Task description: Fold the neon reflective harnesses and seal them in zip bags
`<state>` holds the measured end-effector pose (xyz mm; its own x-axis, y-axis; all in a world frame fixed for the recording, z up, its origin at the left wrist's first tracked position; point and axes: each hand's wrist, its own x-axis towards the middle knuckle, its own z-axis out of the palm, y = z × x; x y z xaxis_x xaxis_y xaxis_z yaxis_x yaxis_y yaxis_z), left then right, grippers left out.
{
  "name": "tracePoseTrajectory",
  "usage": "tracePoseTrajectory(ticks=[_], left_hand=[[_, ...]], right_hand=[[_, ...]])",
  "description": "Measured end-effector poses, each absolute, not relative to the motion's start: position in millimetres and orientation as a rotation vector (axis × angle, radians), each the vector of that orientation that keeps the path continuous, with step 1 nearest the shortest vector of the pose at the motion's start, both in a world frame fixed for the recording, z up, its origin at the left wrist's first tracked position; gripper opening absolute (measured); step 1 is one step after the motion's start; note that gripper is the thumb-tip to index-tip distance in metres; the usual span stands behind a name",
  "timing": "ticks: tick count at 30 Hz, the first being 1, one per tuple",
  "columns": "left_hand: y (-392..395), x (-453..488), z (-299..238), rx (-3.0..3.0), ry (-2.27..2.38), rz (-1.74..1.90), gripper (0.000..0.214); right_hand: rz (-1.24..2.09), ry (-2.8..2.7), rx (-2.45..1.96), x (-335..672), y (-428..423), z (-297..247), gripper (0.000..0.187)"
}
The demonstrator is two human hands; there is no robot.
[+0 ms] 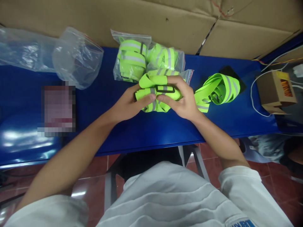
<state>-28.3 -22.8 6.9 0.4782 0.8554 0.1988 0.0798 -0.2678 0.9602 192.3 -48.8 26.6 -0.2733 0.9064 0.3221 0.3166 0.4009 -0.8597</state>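
Observation:
Both my hands grip a folded bundle of neon-green reflective strap (151, 83) with grey stripes and a black buckle, held just above the blue table (142, 132). My left hand (127, 105) closes on the bundle's left end, thumb pressed on top. My right hand (183, 99) wraps over its right end, fingers curled across the buckle. From the bundle the strap trails right into a loose coil (221, 88) lying on the table.
Two clear bags holding folded green straps (131, 58) (165, 56) lie just behind my hands. Empty clear plastic bags (75, 56) sit at the back left. A small cardboard box (276, 91) with wires stands at the right. Flattened cardboard (165, 19) lines the back.

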Motion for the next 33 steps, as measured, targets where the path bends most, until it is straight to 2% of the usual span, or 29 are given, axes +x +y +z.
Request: tracePoseTrajectory(ticks=[4, 7, 12, 14, 17, 18, 23, 26, 28, 33], left_hand=[[-26, -29, 12, 1.771, 0.772, 0.969, 0.069], [-31, -29, 16, 1.831, 0.813, 0.988, 0.054], [-30, -26, 11, 1.750, 0.833, 1.050, 0.036], [-28, -27, 9, 1.662, 0.845, 1.046, 0.031], [-26, -29, 9, 1.573, 0.861, 1.023, 0.030], [-26, -30, 10, 1.567, 0.858, 1.027, 0.029], [-28, -28, 11, 1.531, 0.838, 1.032, 0.025], [-30, -27, 14, 1.365, 0.848, 0.942, 0.029], [-29, -26, 17, 1.269, 0.842, 0.900, 0.029], [-28, -31, 20, 1.476, 0.891, 1.001, 0.042]], right_hand=[[0.904, -1.756, -1.092, 189, -49, 27, 0.056], [0.983, -1.720, -1.045, 189, -47, 27, 0.057], [0.939, -1.861, -0.923, 195, -40, 26, 0.047], [0.919, -1.970, -0.866, 198, -38, 27, 0.060], [0.870, -2.139, -0.839, 202, -41, 28, 0.101], [0.823, -2.179, -0.845, 202, -43, 28, 0.106], [0.512, -2.294, -0.893, 199, -54, 20, 0.084], [0.431, -2.387, -0.948, 196, -57, 18, 0.095], [0.387, -2.397, -0.935, 194, -57, 17, 0.094], [0.259, -2.351, -0.757, 192, -58, 11, 0.070]])
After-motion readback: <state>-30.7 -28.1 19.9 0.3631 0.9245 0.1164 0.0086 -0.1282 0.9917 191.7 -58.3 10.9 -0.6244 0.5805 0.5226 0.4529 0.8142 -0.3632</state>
